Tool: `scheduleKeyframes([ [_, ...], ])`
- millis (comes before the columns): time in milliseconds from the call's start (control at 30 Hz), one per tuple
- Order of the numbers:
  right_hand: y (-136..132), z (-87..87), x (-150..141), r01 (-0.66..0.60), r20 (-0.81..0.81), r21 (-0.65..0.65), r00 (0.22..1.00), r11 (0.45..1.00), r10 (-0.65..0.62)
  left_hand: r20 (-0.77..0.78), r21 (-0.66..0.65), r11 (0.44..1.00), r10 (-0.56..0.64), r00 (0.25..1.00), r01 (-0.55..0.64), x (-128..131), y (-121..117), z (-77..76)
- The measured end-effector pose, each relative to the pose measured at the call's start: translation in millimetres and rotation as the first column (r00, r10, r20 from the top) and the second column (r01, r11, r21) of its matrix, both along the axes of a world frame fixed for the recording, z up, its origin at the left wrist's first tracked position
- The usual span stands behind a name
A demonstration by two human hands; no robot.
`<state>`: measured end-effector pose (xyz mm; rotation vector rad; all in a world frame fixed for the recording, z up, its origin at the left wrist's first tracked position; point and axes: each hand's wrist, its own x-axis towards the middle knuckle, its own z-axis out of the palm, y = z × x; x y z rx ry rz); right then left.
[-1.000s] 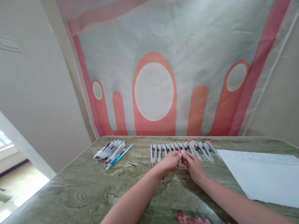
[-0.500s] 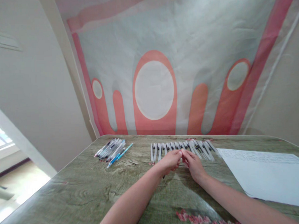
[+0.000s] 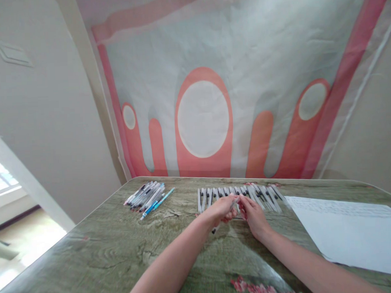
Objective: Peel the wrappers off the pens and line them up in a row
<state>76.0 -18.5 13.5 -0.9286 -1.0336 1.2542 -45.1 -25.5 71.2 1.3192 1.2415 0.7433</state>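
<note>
My left hand (image 3: 224,208) is closed around a clear pen (image 3: 215,229), whose dark end pokes out below the fingers. Most of the pen is hidden in the grip. My right hand (image 3: 251,212) pinches at the pen's upper end, its fingertips almost meeting those of the left; exactly what lies between them is too small to tell. Just beyond both hands lies a row of clear pens with dark parts (image 3: 202,201), side by side on the wood-patterned table (image 3: 99,250). The hands cover part of that row.
To the left is a heap of mixed pens (image 3: 145,195), with a blue pen (image 3: 149,210) and a light blue pen (image 3: 163,199) at its edge. A sheet of paper with handwriting (image 3: 351,234) lies at the right. A wall with a printed covering (image 3: 202,120) stands behind the table.
The pen's dark end shows more below my left hand, and a clear piece now shows between the fingertips. My hands have stayed close together in nearly the same place; the view has shifted slightly.
</note>
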Motion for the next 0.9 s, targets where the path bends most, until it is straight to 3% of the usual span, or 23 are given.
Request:
scheduleKeyframes([
  [67,1.9,-0.5,1.3,0.032,-0.026,-0.013,0.999,0.999,-0.032,-0.019,-0.067,0.989,-0.136,0.991,0.134,-5.6,2.8,2.4],
  [133,3.4,-0.5,2.5,0.06,-0.051,-0.037,0.997,0.998,-0.061,-0.033,-0.051,0.98,-0.193,0.981,0.192,-10.7,5.9,3.2],
  [333,-0.3,2.6,0.7,0.001,0.043,-0.021,0.999,1.0,-0.001,-0.055,0.181,0.983,0.012,0.998,-0.002,-13.7,9.5,0.6],
  [633,-8.1,8.3,-1.9,-0.058,0.108,0.008,0.993,0.998,0.057,-0.042,0.307,0.952,0.006,0.999,0.007,-13.7,16.6,-4.8],
  [767,-8.0,7.5,-2.1,-0.041,0.075,0.009,0.996,0.999,0.04,-0.179,0.402,0.904,0.232,0.956,-0.144,-47.1,41.3,-4.6],
  [833,-7.5,6.2,-1.9,-0.031,0.064,0.008,0.997,0.999,0.03,-0.303,0.442,0.86,0.411,0.86,-0.255,-73.9,54.8,-8.2],
  [900,-6.9,4.7,-1.9,-0.028,0.058,0.011,0.998,1.0,0.027,-0.448,0.444,0.841,0.508,0.735,-0.31,-100.8,65.9,-16.2],
])
